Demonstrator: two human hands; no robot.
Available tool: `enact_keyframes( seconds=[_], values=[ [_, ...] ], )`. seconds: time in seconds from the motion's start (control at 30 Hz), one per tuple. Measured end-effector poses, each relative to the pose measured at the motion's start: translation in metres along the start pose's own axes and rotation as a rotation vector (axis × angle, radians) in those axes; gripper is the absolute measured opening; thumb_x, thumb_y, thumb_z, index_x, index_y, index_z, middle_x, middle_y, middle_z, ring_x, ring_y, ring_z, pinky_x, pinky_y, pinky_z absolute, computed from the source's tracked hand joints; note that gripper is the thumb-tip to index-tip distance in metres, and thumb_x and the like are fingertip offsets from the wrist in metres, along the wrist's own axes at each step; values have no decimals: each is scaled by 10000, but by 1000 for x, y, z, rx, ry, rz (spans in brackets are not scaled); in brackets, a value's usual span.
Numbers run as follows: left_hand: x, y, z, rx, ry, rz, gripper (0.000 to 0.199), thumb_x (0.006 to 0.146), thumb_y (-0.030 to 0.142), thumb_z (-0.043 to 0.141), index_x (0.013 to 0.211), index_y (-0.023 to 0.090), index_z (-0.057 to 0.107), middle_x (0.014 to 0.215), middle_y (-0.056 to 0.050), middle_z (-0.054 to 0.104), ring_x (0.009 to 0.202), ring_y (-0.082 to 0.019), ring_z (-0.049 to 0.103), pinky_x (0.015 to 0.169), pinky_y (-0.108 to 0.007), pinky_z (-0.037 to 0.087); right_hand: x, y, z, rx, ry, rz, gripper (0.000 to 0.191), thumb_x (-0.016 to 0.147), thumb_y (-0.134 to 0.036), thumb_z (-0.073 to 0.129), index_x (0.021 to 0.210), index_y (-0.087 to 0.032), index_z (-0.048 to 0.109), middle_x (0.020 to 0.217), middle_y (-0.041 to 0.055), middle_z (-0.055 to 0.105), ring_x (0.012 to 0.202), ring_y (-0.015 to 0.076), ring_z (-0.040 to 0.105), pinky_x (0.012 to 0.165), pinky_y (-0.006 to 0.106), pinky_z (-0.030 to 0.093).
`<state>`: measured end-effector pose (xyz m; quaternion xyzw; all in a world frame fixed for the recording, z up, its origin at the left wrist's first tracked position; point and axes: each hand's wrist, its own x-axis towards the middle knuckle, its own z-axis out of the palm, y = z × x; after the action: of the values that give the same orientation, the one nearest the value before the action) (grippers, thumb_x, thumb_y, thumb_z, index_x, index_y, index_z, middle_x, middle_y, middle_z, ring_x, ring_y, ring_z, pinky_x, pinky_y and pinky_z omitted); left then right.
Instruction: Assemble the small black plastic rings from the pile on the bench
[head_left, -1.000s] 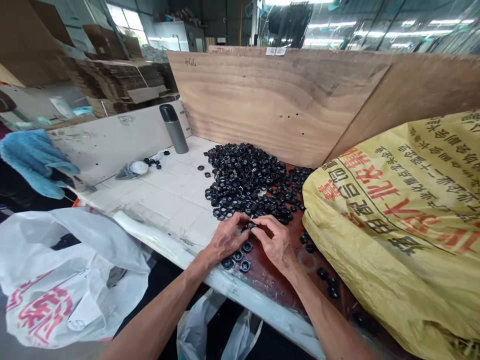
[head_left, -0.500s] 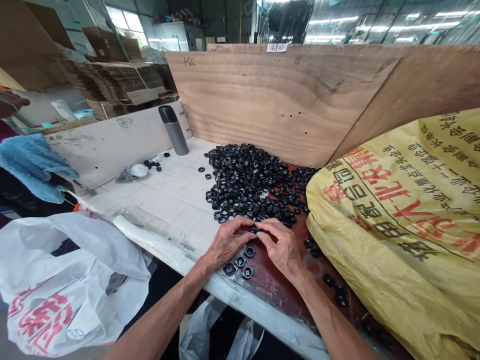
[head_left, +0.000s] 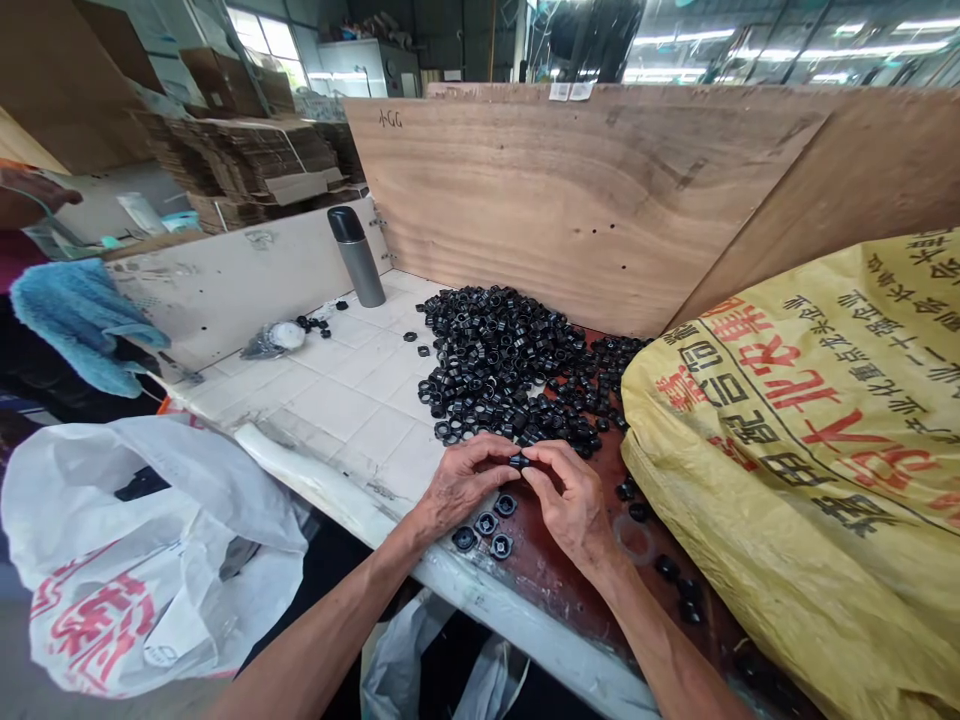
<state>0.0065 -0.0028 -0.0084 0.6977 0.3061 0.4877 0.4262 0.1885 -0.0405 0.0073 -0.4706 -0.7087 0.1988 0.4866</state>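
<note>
Between the fingertips of both hands is a small black plastic part point(head_left: 519, 461), partly covered by the fingers. My left hand point(head_left: 466, 484) pinches it from the left, and my right hand point(head_left: 568, 497) grips its other side. Just below the left hand lie several round black plastic pieces point(head_left: 486, 524) with cross-shaped spokes inside, resting on the table near its front edge. Right behind the fingers rises a big heap of black plastic rings point(head_left: 502, 350).
A yellow printed sack point(head_left: 750, 470) bulges over the right side. A grey thermos point(head_left: 357, 258) stands by the wooden back board point(head_left: 585, 200). At left hang a white plastic bag point(head_left: 157, 560) and a blue towel point(head_left: 86, 320). Part of another person shows at the far left.
The whole view has shifted slightly, so things sit a little farther right. Both hands still hold the black part together, and more of it shows between the fingertips.
</note>
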Motion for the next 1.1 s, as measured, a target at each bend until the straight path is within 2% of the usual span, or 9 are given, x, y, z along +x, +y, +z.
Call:
enact_keyframes(
  seconds=[0.13, 0.23, 0.47, 0.53, 0.73, 0.83, 0.97, 1.03, 1.1],
  values=[
    [0, 1, 1, -27, 18, -23, 192, 814, 262, 755, 991, 190, 733, 1006, -69, 719, 982, -190, 660, 925, -332, 529, 0, 1, 1, 10, 21, -24, 149, 918, -168, 546, 994, -220, 663, 1010, 70, 655, 976, 203, 630, 887, 345, 522],
    [-1, -1, 2, -32, 34, -30, 194, 816, 270, 751, 992, 191, 725, 1005, -69, 720, 982, -194, 664, 917, -342, 538, -1, 2, 3, 69, 28, 49, 138, 901, -178, 566, 977, -220, 673, 1021, 62, 656, 978, 201, 634, 875, 330, 531],
    [-2, -7, 2, 76, 9, 82, 199, 857, 279, 705, 1043, 207, 701, 1047, -76, 707, 1023, -199, 652, 920, -369, 539, 1, 0, 5, 214, 17, 209, 100, 880, -226, 603, 931, -218, 689, 980, 53, 666, 907, 187, 653, 777, 281, 561],
    [-2, -7, 2, 65, 8, 58, 193, 852, 278, 711, 1031, 206, 707, 1040, -72, 710, 1014, -197, 655, 925, -362, 534, 2, -1, 4, 185, 32, 189, 98, 878, -203, 601, 904, -219, 695, 969, 48, 671, 922, 187, 650, 803, 287, 552],
    [0, 1, 2, -41, 21, -93, 195, 804, 297, 761, 965, 188, 742, 991, -65, 725, 965, -197, 663, 927, -341, 528, 4, -1, 1, 60, 27, -9, 159, 899, -130, 557, 933, -221, 683, 986, 55, 670, 954, 192, 639, 895, 337, 517],
    [1, 6, 2, -152, 21, -248, 230, 760, 314, 794, 932, 168, 748, 952, -64, 725, 907, -196, 675, 871, -329, 551, 2, 0, 1, 41, 21, -56, 172, 907, -118, 537, 968, -225, 656, 993, 58, 661, 970, 197, 635, 894, 349, 522],
    [2, 9, 4, -359, -32, -477, 289, 768, 369, 776, 941, 144, 721, 768, -36, 707, 706, -171, 682, 723, -322, 588, 1, 2, 1, 23, 3, -90, 188, 918, -117, 514, 1015, -233, 626, 1027, 70, 650, 991, 205, 630, 905, 370, 528],
    [1, 8, 4, -343, -26, -439, 300, 769, 376, 775, 955, 148, 718, 811, -45, 709, 728, -173, 681, 732, -324, 587, 1, 4, 1, 17, -2, -76, 175, 915, -127, 524, 1012, -235, 623, 1028, 69, 651, 994, 209, 631, 906, 374, 530],
    [0, 6, 3, -246, -4, -302, 282, 773, 364, 777, 966, 164, 728, 926, -67, 712, 839, -188, 679, 800, -329, 573, 0, 5, 2, 14, -2, -47, 156, 910, -146, 547, 1010, -235, 627, 1025, 65, 655, 991, 211, 635, 902, 369, 534]
  ],
)
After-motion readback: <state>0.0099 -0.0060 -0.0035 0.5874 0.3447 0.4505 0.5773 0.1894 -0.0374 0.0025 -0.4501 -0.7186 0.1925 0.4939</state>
